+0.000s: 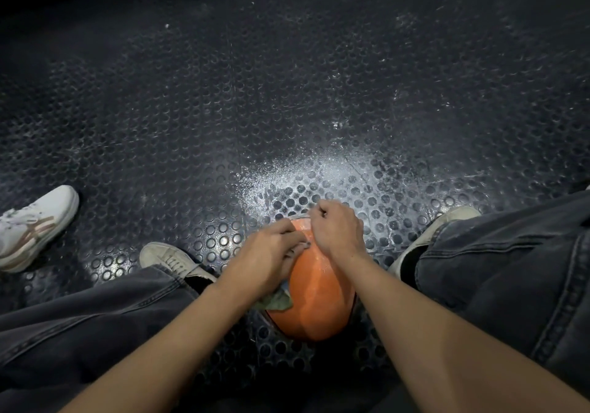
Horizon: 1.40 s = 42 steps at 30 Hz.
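Pressing one cloth (276, 300) on one orange dome (314, 301), left hand (265, 257) lies flat; right hand (336, 230) curls, hold unclear.

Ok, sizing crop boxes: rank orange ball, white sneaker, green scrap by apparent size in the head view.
1. orange ball, partly covered
2. white sneaker, cut off by the frame
3. green scrap, mostly hidden

Round object (316, 297): set on the floor mat (287, 77), between the person's two shoes.
Left hand (268, 253): laid on the round object's left upper side.
Right hand (336, 232): placed at the round object's far edge, just beside the left hand.
Crumpled piece (276, 301): found against the round object's left side, under the left wrist.
Powder patch (319, 163): spread on the mat beyond the round object.
Left shoe (169, 259): set left of the round object.
Right shoe (447, 221): set to its right.
Third shoe (35, 224): seen well left of the round object.
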Each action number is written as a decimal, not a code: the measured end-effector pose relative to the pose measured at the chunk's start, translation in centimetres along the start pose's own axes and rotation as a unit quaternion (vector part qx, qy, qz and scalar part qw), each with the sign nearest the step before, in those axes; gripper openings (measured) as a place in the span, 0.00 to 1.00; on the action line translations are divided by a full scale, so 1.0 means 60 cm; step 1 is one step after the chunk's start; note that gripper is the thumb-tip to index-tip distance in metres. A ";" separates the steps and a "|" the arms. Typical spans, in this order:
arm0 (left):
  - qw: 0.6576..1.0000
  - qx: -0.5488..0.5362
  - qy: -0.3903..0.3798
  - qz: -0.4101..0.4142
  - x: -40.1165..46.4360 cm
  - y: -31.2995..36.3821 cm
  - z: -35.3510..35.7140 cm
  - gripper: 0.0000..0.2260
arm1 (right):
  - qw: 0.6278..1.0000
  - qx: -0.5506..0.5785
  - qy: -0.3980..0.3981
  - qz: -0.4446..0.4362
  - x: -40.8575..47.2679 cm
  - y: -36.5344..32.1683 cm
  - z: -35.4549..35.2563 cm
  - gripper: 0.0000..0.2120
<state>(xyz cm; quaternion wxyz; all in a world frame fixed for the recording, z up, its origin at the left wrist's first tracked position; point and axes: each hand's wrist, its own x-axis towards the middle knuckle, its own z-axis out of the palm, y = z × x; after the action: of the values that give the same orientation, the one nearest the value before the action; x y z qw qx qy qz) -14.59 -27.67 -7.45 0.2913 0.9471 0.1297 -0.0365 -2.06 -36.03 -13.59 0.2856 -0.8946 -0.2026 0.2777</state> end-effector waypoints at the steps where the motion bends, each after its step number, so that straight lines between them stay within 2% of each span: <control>1: 1.000 0.002 -0.007 -0.005 0.007 -0.012 -0.006 0.12 | 1.000 0.003 -0.004 -0.007 0.000 0.000 0.001 0.18; 4: 0.994 0.035 0.016 -0.106 0.047 -0.050 -0.011 0.09 | 1.000 0.007 -0.010 -0.021 -0.003 -0.009 0.012 0.17; 5: 0.992 0.042 0.026 -0.118 0.050 -0.054 -0.005 0.08 | 1.000 0.005 -0.008 -0.022 -0.004 -0.010 0.013 0.17; 6: 0.992 0.037 0.031 -0.114 0.046 -0.046 -0.002 0.08 | 1.000 0.006 -0.010 -0.022 -0.002 -0.008 0.013 0.17; 8: 0.998 0.005 0.026 -0.049 0.018 -0.024 0.003 0.10 | 1.000 0.006 -0.010 -0.017 -0.001 -0.002 0.005 0.16; 10: 1.000 -0.016 -0.009 0.006 -0.007 -0.014 0.002 0.14 | 1.000 -0.013 0.000 0.000 -0.001 0.006 -0.004 0.12; 11: 1.000 -0.018 -0.010 0.000 -0.002 -0.020 0.001 0.14 | 1.000 -0.026 0.001 0.010 0.000 0.007 -0.006 0.11; 14: 0.993 0.004 0.039 -0.110 0.038 -0.046 -0.002 0.10 | 0.999 -0.032 -0.004 0.015 -0.005 -0.002 -0.002 0.14; 15: 0.991 0.012 0.043 -0.125 0.043 -0.051 0.001 0.09 | 0.999 -0.032 -0.006 0.016 -0.008 -0.004 0.000 0.15; 16: 0.992 0.011 0.038 -0.119 0.040 -0.049 0.002 0.09 | 0.999 -0.032 -0.006 0.017 -0.009 -0.004 0.001 0.15; 20: 0.999 -0.038 -0.007 -0.007 -0.018 -0.031 -0.004 0.08 | 1.000 -0.023 -0.011 0.009 -0.011 0.005 -0.005 0.15; 25: 0.995 -0.022 0.038 -0.085 0.025 -0.053 0.004 0.07 | 0.998 -0.045 -0.037 -0.039 -0.020 -0.006 -0.006 0.16; 28: 0.998 -0.037 0.004 -0.044 -0.004 -0.047 0.004 0.08 | 0.998 -0.050 -0.022 -0.037 -0.019 0.008 -0.006 0.15; 31: 0.997 -0.070 -0.020 -0.036 -0.031 -0.054 -0.008 0.09 | 0.996 -0.018 -0.059 -0.056 -0.016 0.009 -0.005 0.16; 36: 0.992 -0.008 0.059 -0.110 0.017 -0.029 0.026 0.08 | 0.996 -0.044 -0.044 -0.059 -0.017 0.003 -0.002 0.17; 38: 0.996 -0.034 0.033 -0.080 -0.003 -0.035 0.022 0.08 | 0.997 -0.044 -0.040 -0.051 -0.017 0.006 -0.002 0.16; 40: 0.994 -0.088 -0.015 -0.062 -0.031 -0.056 0.002 0.08 | 0.996 -0.028 -0.068 -0.055 -0.018 0.005 -0.001 0.15; 42: 0.993 -0.093 -0.014 -0.072 -0.027 -0.067 -0.004 0.08 | 0.993 -0.027 -0.088 -0.074 -0.020 -0.003 -0.002 0.14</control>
<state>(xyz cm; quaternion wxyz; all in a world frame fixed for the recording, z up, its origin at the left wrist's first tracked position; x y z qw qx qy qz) -17.24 -24.67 -9.18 0.3765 0.9035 0.1962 -0.0586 -2.95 -36.59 -12.91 0.2623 -0.8566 -0.2997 0.3280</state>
